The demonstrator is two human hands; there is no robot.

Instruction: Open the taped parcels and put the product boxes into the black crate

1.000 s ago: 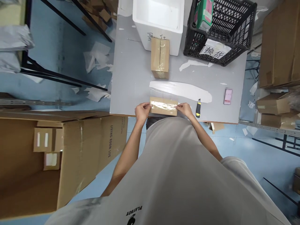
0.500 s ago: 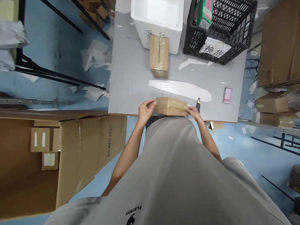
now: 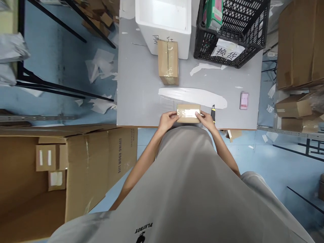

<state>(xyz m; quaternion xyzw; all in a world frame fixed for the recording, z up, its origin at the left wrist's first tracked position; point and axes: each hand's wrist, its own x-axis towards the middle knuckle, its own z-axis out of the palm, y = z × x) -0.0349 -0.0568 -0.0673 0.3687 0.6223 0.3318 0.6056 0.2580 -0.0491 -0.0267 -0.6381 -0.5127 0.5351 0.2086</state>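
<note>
Centre frame, at the worktop's (image 3: pixel 141 94) near edge, the left hand (image 3: pixel 168 120) and right hand (image 3: pixel 206 118) each pinched an end of the box (image 3: pixel 188 113), seemingly pressing tape flat. Turning it would call for a firm two-handed grip.

Small box (image 3: pixel 188 113) between hands, knife (image 3: pixel 213 112) right.

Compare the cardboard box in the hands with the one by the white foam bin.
The near box is gripped at both ends by the left hand and right hand; the far box sits untouched before the foam bin. The near box lies crosswise; the far box points away from the person. Both are brown cardboard sealed with clear tape.
</note>
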